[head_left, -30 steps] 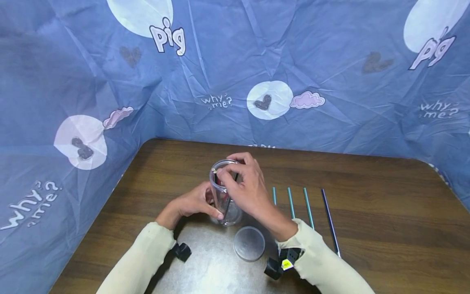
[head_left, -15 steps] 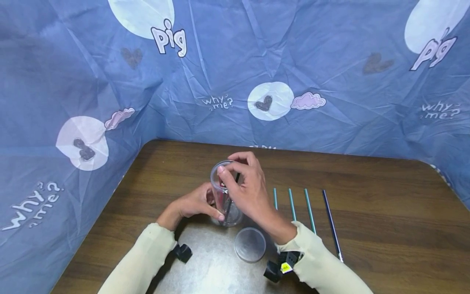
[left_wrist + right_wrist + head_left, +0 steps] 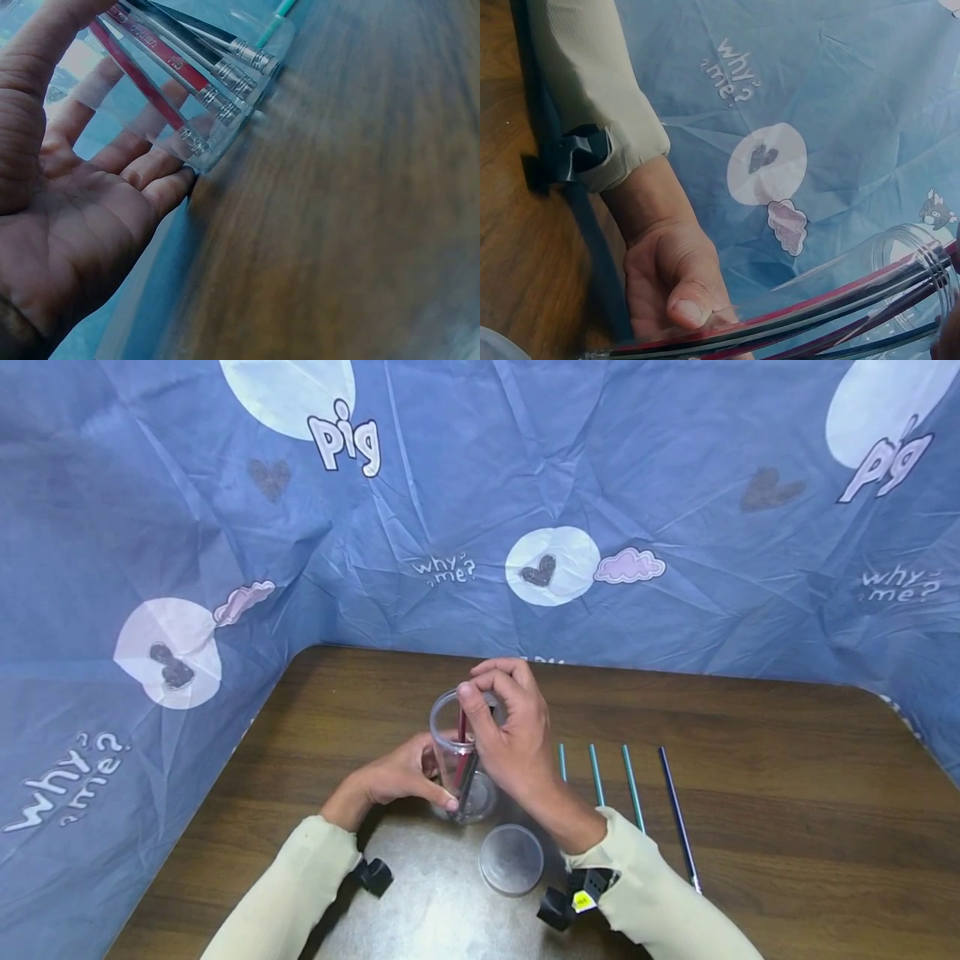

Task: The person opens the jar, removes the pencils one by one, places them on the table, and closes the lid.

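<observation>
My left hand [image 3: 401, 768] holds a clear plastic jar [image 3: 478, 795] from its left side, thumb in front near the base. Several red and black pencils stand inside, leaning; one red pencil [image 3: 462, 727] rises towards the rim. My right hand [image 3: 513, 727] is at the jar's mouth, its thumb and fingers pinching the red pencil's top; the fingertips partly hide the pencil tops. In the left wrist view, the pencils' metal ferrules [image 3: 234, 79] rest at the jar's bottom. From the right wrist, the pencils [image 3: 817, 311] run lengthwise through the jar towards its threaded mouth.
A round clear lid [image 3: 512, 860] lies on the table in front of the jar. To the right lie several pencils in a row, teal ones [image 3: 630, 781] and a dark blue one [image 3: 678, 818], partly covered by the right sleeve [image 3: 660, 902]. A blue printed cloth [image 3: 450, 485] hangs behind the table.
The pencil tops have shifted from the jar's left rim to the right, under my right hand. That hand has risen slightly and moved right. My left hand and the jar stay put.
</observation>
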Available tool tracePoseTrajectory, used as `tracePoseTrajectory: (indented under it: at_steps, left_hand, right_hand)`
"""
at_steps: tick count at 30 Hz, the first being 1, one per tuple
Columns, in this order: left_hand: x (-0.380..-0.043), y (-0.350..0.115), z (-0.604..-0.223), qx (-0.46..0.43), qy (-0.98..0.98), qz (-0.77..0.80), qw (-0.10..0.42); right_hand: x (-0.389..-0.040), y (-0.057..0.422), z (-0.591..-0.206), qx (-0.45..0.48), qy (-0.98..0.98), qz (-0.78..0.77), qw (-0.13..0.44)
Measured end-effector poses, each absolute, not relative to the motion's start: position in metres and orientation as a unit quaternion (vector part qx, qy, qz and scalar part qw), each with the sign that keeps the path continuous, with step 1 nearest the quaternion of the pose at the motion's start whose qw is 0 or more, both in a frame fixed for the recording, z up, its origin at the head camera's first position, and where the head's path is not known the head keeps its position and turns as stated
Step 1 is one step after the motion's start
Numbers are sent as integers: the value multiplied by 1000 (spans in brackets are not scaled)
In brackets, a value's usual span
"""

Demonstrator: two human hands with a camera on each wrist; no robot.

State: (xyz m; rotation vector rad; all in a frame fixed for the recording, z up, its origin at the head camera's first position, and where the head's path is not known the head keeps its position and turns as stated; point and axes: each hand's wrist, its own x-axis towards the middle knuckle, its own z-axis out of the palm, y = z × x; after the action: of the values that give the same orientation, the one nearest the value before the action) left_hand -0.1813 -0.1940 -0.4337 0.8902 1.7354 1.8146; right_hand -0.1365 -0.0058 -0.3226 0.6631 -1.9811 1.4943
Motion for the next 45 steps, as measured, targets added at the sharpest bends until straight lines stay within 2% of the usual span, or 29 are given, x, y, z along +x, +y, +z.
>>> tracePoseTrajectory:
  at_steps: [10, 17, 22, 45]
  left_hand:
    - [-180, -193, -432, 314, 631, 664, 248]
    - [-182, -194, -434, 331, 631, 659, 243]
    - [-182, -194, -432, 328, 634, 658, 240]
    - [-179, -194, -431, 313, 637, 662, 242]
  right_hand:
    - [-138, -6, -317, 295, -669, 616, 293]
    - [-138, -4, -311, 315, -637, 662, 238]
    - [-140, -2, -309, 320, -639, 661, 229]
    - [-150, -2, -304, 312, -597, 675, 302]
